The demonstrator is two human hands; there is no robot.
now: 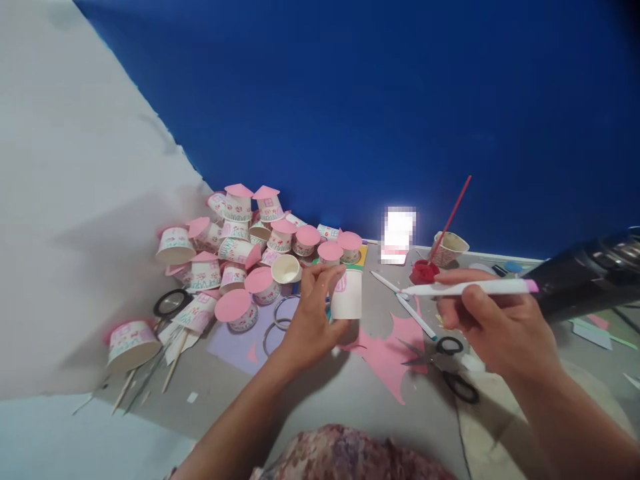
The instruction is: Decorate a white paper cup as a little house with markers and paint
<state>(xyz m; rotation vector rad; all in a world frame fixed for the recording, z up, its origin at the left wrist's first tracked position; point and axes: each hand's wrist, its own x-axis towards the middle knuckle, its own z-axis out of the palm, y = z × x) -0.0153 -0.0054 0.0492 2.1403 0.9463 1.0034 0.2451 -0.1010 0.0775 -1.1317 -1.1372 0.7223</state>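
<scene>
A white paper cup [353,297] with a small pink-purple window drawing on its left side is gripped by my left hand [317,310], fingers at its rim and thumb below. My right hand [500,327] holds a white marker [470,288] with a pink end, its other end pointing left toward the cup, apart from it. Beneath the right hand lie scissors [453,373] with black handles, blades apart. Two more white markers, one of them a green-tipped marker [416,317], rest on the table between my hands. Cut pink paper [390,353] lies below the cup.
Decorated paper cups with pink paper roofs [235,307] are heaped at the left. A red pot [425,271] with a stick stands near a patterned cup [450,248]. A black cylindrical object [590,273] lies at right. Behind rises a blue wall [350,100].
</scene>
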